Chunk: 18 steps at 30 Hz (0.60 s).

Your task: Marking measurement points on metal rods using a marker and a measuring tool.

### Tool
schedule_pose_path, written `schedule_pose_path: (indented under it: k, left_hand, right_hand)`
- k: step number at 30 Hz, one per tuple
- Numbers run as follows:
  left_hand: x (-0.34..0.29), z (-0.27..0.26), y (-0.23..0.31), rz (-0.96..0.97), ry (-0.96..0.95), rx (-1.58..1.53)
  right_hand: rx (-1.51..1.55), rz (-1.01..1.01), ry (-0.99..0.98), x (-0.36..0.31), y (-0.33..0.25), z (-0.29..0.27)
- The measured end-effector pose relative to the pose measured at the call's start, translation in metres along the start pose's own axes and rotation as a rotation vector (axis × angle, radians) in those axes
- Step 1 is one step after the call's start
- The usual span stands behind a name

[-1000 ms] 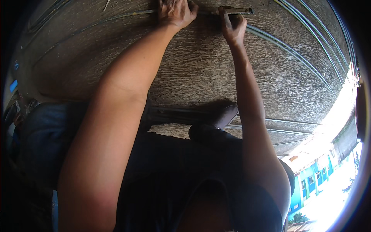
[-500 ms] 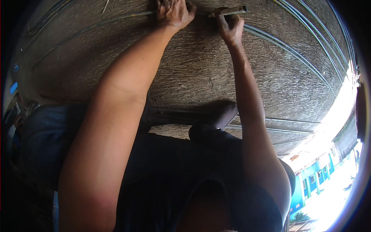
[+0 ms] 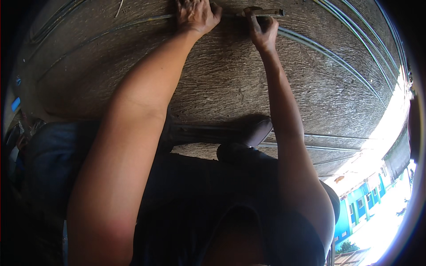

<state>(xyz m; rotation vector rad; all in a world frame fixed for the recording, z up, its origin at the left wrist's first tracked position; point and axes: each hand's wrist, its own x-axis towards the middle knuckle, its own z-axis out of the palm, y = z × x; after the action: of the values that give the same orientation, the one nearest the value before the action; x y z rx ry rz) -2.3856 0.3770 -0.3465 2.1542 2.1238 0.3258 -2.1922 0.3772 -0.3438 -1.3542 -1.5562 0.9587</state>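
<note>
A person in a dark top (image 3: 177, 217), seen from above at the bottom of the frame, stretches both bare arms toward the upper edge, over a dark shoe (image 3: 259, 133) near the centre and a rough, grooved grey-brown floor (image 3: 222, 93). At top centre, the left hand (image 3: 195, 15) reaches down at a slim rod (image 3: 142, 20) that runs away toward the left of the frame; its fingertips are lost in shadow and at the picture's edge, so whether its grip is spread or closed cannot be told. Just right of it, the right hand (image 3: 262, 32) has its grip pinched on a marker (image 3: 269, 13), pale-barrelled with a dark end, lying nearly level at the upper centre-right. Paired rods (image 3: 330, 52) curve from near that hand toward the right, and more rods (image 3: 353, 33) cross the upper right. Beyond, in bright daylight at lower right, stand a blue building (image 3: 361, 204) and a green shrub (image 3: 348, 246).
</note>
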Motion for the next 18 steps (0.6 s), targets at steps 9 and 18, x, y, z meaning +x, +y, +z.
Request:
schedule_pose_path:
  k: [9,18]
  left_hand:
    - [-0.002,0.003,-0.003,-0.011,0.015,0.007]
    - [0.009,-0.003,0.003,0.044,0.039,0.063]
  right_hand:
    - [0.005,0.137,-0.022,-0.004,-0.004,0.001]
    - [0.160,0.128,0.012,0.002,0.014,-0.008]
